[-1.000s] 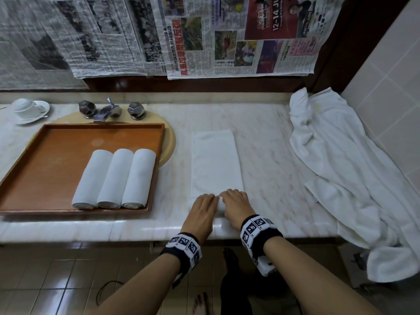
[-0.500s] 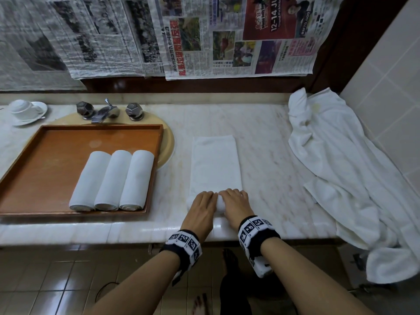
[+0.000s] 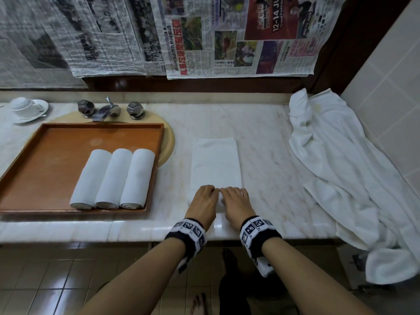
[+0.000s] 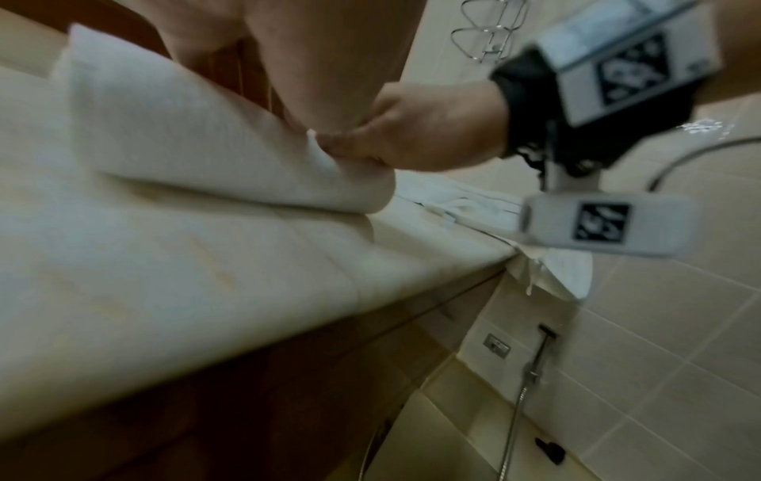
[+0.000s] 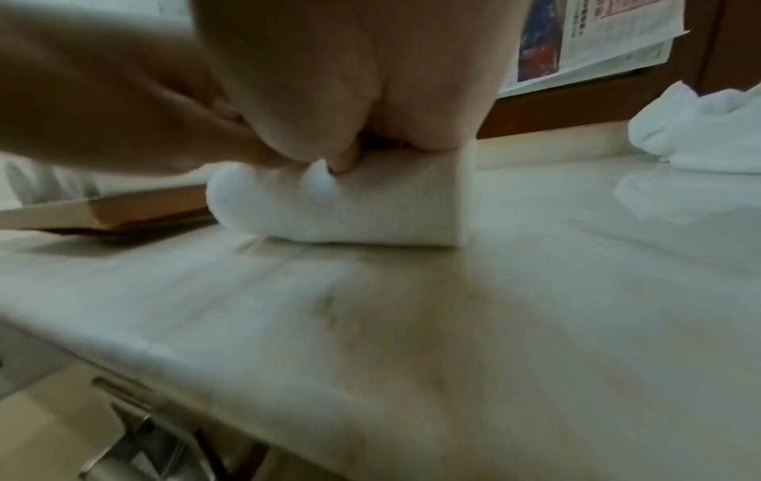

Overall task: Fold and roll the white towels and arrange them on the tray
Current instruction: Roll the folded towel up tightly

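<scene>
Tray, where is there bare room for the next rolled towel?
The tray is bare left of the three rolled towels and behind them toward the faucet. The right rim is crowded: the rightmost roll lies against it.

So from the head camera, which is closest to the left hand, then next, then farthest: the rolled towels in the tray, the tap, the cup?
From the left hand:
1. Rolled towels, just left, in the tray.
2. Tap, farther back, behind the tray.
3. Cup, far back-left corner.

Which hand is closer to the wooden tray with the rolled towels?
Left. The left hand grips the roll's end on the wooden tray side; the right hand sits beside it, farther from the tray, on the same towel.
</scene>
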The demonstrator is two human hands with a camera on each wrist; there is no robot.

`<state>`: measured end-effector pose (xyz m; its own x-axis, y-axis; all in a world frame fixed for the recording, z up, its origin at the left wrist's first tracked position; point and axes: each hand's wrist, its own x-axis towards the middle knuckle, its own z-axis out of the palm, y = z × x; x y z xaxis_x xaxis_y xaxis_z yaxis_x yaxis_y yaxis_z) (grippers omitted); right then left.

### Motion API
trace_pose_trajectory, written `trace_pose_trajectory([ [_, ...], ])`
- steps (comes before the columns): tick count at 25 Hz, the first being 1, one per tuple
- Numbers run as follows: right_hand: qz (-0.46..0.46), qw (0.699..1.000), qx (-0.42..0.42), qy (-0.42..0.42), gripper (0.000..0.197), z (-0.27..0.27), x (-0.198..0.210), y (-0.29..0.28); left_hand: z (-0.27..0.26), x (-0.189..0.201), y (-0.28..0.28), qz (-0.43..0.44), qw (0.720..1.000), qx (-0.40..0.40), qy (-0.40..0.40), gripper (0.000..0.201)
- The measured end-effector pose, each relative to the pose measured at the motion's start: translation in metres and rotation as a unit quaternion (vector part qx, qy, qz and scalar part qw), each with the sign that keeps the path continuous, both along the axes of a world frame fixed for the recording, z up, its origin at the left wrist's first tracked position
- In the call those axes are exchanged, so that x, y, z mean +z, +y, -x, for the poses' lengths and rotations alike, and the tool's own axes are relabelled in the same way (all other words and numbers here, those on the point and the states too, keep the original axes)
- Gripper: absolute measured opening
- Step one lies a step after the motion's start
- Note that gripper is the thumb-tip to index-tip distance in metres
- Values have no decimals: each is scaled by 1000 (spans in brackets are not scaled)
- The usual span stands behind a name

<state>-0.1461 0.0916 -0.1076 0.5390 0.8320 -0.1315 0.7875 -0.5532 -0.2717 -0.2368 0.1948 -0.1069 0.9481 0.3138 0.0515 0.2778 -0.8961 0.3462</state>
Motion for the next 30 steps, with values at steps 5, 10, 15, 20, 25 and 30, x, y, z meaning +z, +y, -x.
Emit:
trace_pose_trajectory([
  [5,50,998,5,29,35,-2,9,3,24,-20,-11,-7,997,-42,-58,57],
  [10,-11,998,-24,-57,44,17,-9,-7,-3,3,5,-4,999,-46,28,37],
  [15,13,1000,-5,-18,41,-2,2,2,2,6,-9,-39,999,-6,-26,45],
  [20,50,998,-13,34,36,-7,12,8,21,-24,-17,-26,998,-29,-45,67],
  [25,-3,999,-3,-42,48,6,2,-2,-4,-4,4,5,999,-30,7,47],
  [30,56,998,10,-37,34,-9,6,13,-5,2,-3,-8,1000,11,12,50],
])
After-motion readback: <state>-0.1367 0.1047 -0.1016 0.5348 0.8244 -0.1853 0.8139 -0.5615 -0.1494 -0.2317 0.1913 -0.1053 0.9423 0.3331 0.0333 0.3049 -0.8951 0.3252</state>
